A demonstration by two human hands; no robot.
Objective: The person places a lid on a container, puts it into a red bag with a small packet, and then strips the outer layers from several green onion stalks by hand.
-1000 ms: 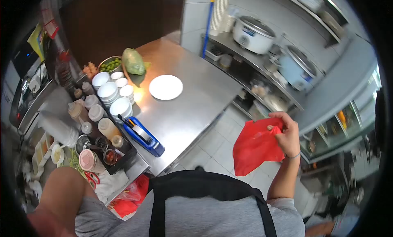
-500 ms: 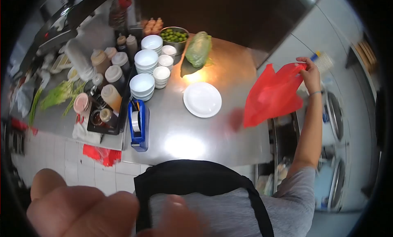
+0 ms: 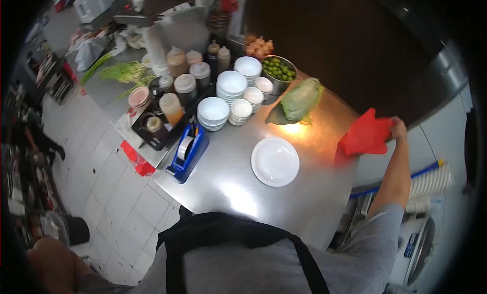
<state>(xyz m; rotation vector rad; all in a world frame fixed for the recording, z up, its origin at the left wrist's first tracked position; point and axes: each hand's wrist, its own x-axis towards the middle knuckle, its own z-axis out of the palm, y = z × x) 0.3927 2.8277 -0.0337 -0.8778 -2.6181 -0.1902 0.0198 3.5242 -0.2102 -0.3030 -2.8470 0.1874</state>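
My right hand (image 3: 398, 128) is closed on the edge of a red plastic bag (image 3: 365, 136), held out over the right side of the metal table (image 3: 223, 180). The bag hangs crumpled and its lower left edge is blurred. Of my left side, only a bare bent part of the arm shows at the lower left; the hand itself is out of sight. A round white plate (image 3: 275, 162) lies on the table in front of me. Behind it rests a green cabbage (image 3: 300, 101) in clear wrap.
White bowls (image 3: 213, 111) stand in stacks beside a blue tape dispenser (image 3: 188, 154). A metal pot of green limes (image 3: 279, 70) sits at the back. Sauce bottles (image 3: 172, 108) crowd a black tray on the left. A dark panel rises behind the table.
My view has turned, so the table appears tilted. My right hand still holds the red bag, now nearer the table's back right. My left hand, close to the camera before, has left the view.
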